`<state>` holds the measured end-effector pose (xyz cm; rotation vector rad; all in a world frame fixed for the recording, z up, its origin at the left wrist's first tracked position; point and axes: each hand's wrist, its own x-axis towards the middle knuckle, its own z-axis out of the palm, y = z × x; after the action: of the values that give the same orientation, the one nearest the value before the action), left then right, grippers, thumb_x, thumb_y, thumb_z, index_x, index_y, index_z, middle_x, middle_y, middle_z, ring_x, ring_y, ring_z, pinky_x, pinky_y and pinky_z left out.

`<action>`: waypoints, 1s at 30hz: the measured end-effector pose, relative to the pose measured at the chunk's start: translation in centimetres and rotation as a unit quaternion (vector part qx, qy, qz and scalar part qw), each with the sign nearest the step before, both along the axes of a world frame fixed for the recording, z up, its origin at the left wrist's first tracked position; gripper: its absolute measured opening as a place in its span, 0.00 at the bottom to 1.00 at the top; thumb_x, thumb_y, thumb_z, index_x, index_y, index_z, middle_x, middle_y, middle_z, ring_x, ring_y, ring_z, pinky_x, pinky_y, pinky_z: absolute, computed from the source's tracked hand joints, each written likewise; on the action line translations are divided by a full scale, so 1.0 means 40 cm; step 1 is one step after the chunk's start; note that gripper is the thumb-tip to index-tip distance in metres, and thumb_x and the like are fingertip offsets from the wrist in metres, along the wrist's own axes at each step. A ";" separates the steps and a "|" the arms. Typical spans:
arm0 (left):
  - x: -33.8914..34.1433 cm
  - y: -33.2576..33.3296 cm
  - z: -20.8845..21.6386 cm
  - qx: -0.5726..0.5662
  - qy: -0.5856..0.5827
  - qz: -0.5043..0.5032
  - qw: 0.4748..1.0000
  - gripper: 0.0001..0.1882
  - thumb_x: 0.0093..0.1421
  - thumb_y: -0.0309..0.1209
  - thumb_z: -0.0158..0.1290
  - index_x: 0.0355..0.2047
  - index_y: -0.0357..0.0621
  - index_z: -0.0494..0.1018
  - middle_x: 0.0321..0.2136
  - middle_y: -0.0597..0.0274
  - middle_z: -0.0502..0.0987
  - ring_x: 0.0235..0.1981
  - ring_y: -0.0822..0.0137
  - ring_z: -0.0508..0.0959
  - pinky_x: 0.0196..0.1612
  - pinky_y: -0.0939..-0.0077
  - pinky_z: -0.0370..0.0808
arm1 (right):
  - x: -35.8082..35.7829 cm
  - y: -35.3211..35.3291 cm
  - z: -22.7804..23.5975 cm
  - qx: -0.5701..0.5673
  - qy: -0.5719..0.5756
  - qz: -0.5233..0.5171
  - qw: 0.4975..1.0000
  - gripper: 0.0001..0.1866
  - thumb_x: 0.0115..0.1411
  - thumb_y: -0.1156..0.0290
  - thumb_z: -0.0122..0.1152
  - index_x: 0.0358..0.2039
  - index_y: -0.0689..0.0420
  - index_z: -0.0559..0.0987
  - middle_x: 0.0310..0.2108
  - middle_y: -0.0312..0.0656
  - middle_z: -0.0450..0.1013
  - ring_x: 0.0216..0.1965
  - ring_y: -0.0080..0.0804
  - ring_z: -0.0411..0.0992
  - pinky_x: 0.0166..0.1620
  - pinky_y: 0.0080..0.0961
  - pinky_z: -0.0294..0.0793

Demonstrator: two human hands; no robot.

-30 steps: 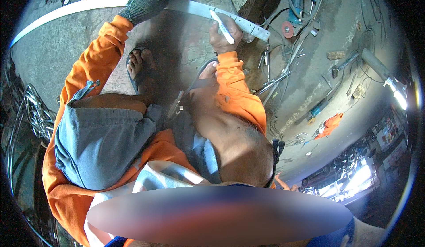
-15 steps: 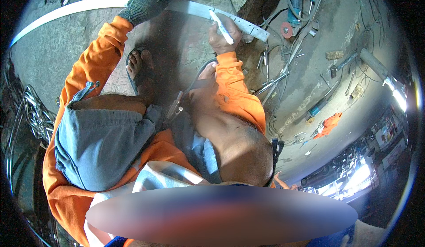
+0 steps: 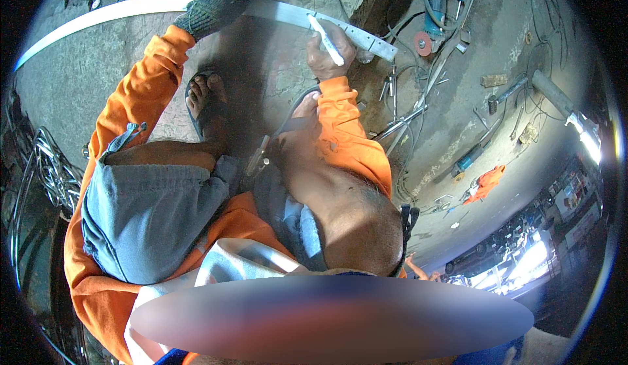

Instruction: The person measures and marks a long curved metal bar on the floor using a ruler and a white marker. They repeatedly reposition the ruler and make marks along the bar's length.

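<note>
A long, flat, pale metal strip (image 3: 118, 13) crosses the top of the head view, from the far left to right of the middle. A row of small dark marks runs along its right end. My left hand (image 3: 221, 4), in a dark knitted glove, is closed over the strip near its middle; the fingertips are hidden. Bare, my right hand (image 3: 322, 59) grips a white marker pen (image 3: 330, 46) beside the strip's marked part. The pen slants up to the left with its upper end over the strip. Some right fingers are hidden behind the pen.
An angle grinder (image 3: 435, 12) with a reddish disc lies to the right of the strip. Cables, metal rods (image 3: 405, 123), a wood block (image 3: 494, 80), another power tool (image 3: 466, 162) and an orange cloth (image 3: 487, 183) lie on the right-hand floor. Coiled cable (image 3: 55, 172) is at the left.
</note>
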<state>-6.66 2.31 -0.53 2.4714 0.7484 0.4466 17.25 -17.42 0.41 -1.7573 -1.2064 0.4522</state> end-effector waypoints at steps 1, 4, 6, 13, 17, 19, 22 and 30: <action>0.002 0.000 0.002 0.002 -0.001 0.000 1.000 0.14 0.61 0.29 0.57 0.49 0.46 0.76 0.39 0.47 0.77 0.42 0.42 0.76 0.45 0.53 0.76 | 0.001 0.000 0.003 0.002 0.014 0.002 1.000 0.13 0.52 0.74 0.65 0.40 0.58 0.83 0.34 0.47 0.82 0.36 0.44 0.81 0.44 0.37 0.80; 0.006 -0.002 0.009 -0.017 0.020 0.008 1.000 0.16 0.59 0.28 0.57 0.48 0.46 0.76 0.40 0.47 0.77 0.42 0.42 0.76 0.45 0.53 0.76 | 0.022 -0.025 0.025 0.009 0.193 -0.023 0.981 0.11 0.57 0.74 0.61 0.40 0.62 0.82 0.35 0.45 0.82 0.36 0.36 0.81 0.43 0.34 0.80; 0.002 0.011 0.016 -0.024 0.003 -0.043 0.999 0.17 0.59 0.27 0.57 0.49 0.46 0.76 0.41 0.47 0.77 0.43 0.42 0.76 0.46 0.54 0.76 | 0.044 -0.043 0.041 0.044 0.227 -0.063 0.971 0.12 0.59 0.73 0.58 0.41 0.65 0.81 0.35 0.45 0.81 0.36 0.33 0.79 0.44 0.31 0.79; -0.005 0.027 0.024 -0.138 0.056 -0.066 0.987 0.16 0.58 0.25 0.56 0.48 0.45 0.77 0.42 0.47 0.78 0.45 0.43 0.77 0.50 0.55 0.75 | 0.075 -0.092 0.071 0.036 0.244 -0.131 0.960 0.14 0.58 0.71 0.54 0.40 0.67 0.81 0.32 0.45 0.80 0.35 0.31 0.77 0.42 0.28 0.77; 0.004 0.028 0.033 -0.018 0.018 -0.098 0.995 0.16 0.57 0.25 0.56 0.47 0.45 0.78 0.41 0.48 0.79 0.43 0.44 0.77 0.48 0.54 0.76 | 0.049 -0.097 0.066 0.028 0.251 -0.139 0.958 0.14 0.58 0.72 0.52 0.38 0.67 0.81 0.31 0.46 0.79 0.32 0.31 0.76 0.42 0.29 0.76; 0.010 0.029 0.041 -0.018 0.035 -0.102 0.994 0.17 0.56 0.25 0.56 0.47 0.45 0.78 0.41 0.48 0.79 0.42 0.43 0.78 0.46 0.54 0.76 | 0.047 -0.105 0.067 0.011 0.219 -0.117 0.969 0.14 0.59 0.72 0.52 0.38 0.66 0.81 0.33 0.45 0.79 0.35 0.32 0.75 0.44 0.29 0.75; 0.019 0.027 0.054 -0.112 0.096 -0.074 0.986 0.16 0.56 0.25 0.56 0.47 0.45 0.79 0.39 0.48 0.80 0.40 0.44 0.79 0.44 0.53 0.77 | 0.045 -0.109 0.061 0.011 0.210 -0.108 0.972 0.13 0.59 0.72 0.52 0.39 0.66 0.81 0.33 0.44 0.79 0.35 0.31 0.75 0.45 0.29 0.75; 0.026 0.026 0.060 -0.040 0.039 -0.095 0.994 0.16 0.56 0.25 0.55 0.46 0.45 0.80 0.38 0.47 0.80 0.40 0.44 0.79 0.43 0.54 0.77 | 0.043 -0.114 0.056 0.012 0.200 -0.088 0.976 0.14 0.59 0.71 0.53 0.40 0.64 0.81 0.34 0.44 0.79 0.35 0.31 0.75 0.44 0.30 0.75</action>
<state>-5.62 3.37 1.88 2.4669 0.5438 0.2459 18.99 -21.96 2.66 -1.6369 -0.7624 0.6458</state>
